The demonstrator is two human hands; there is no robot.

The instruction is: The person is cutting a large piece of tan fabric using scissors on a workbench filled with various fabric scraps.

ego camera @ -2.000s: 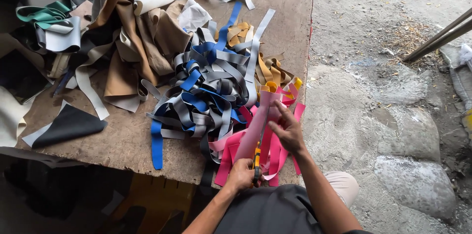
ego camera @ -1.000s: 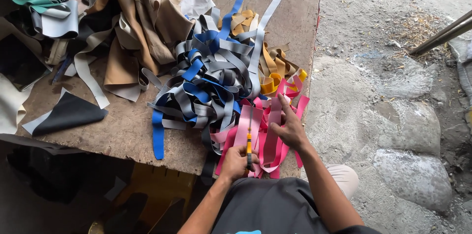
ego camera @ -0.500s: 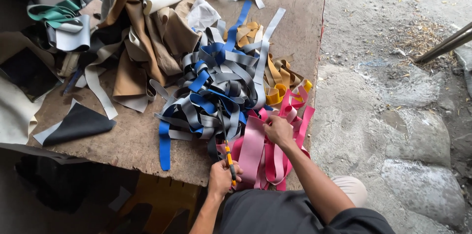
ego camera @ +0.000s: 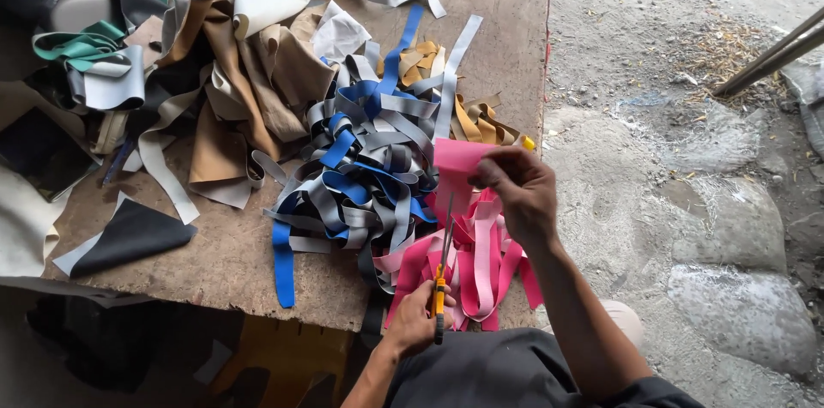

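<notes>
Right hand (ego camera: pixel 519 193) higher — pink piece (ego camera: pixel 455 169) lifted

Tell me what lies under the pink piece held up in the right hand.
Under the pink piece in the right hand lie loose pink strips on the wooden table. The tabletop beneath them is covered.

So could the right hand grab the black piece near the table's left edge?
Probably not straight away: the right hand holds a pink sheet, and the strip pile lies between it and the black piece.

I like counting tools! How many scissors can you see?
1. The scissors are in the left hand, by the table's near edge, blades up against the pink piece held by the right hand. More could hide under the strips.
</notes>
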